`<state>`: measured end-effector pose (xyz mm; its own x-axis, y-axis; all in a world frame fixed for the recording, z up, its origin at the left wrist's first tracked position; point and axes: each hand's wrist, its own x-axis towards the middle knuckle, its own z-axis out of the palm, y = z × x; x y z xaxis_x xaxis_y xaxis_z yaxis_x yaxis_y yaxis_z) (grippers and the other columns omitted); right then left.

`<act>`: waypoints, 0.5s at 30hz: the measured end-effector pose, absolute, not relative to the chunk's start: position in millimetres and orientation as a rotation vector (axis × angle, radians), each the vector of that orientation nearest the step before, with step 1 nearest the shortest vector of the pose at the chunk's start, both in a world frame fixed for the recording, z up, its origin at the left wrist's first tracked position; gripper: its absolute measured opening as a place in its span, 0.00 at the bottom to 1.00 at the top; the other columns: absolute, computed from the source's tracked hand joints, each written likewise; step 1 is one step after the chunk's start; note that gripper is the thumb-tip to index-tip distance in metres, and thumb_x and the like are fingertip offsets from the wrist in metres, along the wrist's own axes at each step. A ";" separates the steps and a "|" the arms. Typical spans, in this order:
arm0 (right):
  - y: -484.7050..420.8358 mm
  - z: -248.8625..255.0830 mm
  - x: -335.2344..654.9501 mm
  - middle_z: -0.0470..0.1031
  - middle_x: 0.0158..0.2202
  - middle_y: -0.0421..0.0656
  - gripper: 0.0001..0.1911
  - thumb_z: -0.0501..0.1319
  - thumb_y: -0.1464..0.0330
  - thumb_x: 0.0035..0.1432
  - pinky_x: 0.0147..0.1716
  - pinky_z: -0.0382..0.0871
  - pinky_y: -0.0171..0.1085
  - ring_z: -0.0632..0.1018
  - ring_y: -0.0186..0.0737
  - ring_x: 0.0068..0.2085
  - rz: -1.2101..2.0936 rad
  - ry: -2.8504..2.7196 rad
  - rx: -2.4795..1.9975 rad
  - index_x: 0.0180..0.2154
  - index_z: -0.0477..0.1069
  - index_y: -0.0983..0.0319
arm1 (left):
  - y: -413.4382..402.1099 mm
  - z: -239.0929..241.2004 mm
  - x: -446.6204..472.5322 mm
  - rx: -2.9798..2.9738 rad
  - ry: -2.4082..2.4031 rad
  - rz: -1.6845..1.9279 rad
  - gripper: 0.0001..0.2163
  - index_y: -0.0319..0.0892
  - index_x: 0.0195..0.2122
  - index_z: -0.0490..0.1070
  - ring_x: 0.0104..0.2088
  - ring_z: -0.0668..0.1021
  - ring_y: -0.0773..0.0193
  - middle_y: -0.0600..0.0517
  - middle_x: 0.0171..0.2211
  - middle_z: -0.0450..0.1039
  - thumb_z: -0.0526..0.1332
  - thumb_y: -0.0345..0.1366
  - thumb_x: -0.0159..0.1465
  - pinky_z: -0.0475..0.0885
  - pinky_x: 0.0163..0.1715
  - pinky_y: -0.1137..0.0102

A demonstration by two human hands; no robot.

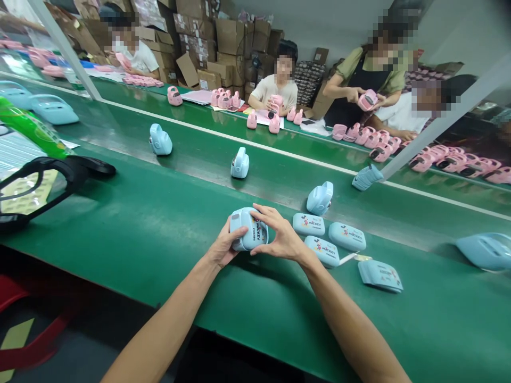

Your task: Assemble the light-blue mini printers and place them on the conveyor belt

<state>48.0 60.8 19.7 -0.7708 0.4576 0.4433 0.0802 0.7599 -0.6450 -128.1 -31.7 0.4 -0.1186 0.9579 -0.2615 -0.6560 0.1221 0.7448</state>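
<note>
Between my hands, above the near edge of the green table, is a light-blue rounded plastic casing (243, 230) with a Mickey print on one face. My left hand (228, 243) wraps its left side, thumb across the front. My right hand (279, 231) curves around the right side, with fingertips on the upper edge and thumb at the lower edge. To the right of my right hand lie several light-blue Mickey-printed panels (321, 251). A stack of similar panels (380, 275) lies further right, beside a small pale strip (362, 257).
Several light-blue handled casings (240, 164) stand along the green belt (199, 143). A black-framed object (72, 178) and a green packet (32, 127) lie at left. Across the belt, several people sit or stand among pink casings (381, 151). Cardboard boxes (229, 40) are stacked behind.
</note>
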 end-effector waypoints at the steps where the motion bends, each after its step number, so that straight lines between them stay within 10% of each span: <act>1: 61.2 19.5 48.4 0.63 0.69 0.54 0.53 0.76 0.48 0.43 0.65 0.62 0.60 0.65 0.59 0.68 0.809 -2.361 -0.394 0.68 0.61 0.52 | -31.8 0.7 -127.9 0.438 0.902 1.457 0.32 0.50 0.56 0.69 0.50 0.79 0.53 0.49 0.51 0.77 0.77 0.35 0.51 0.77 0.48 0.63; 15: 51.6 16.7 40.7 0.65 0.67 0.53 0.51 0.74 0.44 0.43 0.65 0.60 0.62 0.67 0.60 0.66 0.669 -2.370 -0.368 0.67 0.63 0.50 | -32.1 1.1 -127.9 0.419 0.842 1.480 0.30 0.48 0.53 0.70 0.47 0.81 0.52 0.50 0.46 0.79 0.77 0.36 0.49 0.78 0.45 0.63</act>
<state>40.7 51.6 16.7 -0.7561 0.4154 0.5057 0.0897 0.8312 -0.5487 -127.9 -32.1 1.1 -0.1142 0.9655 -0.2341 -0.6943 0.0910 0.7139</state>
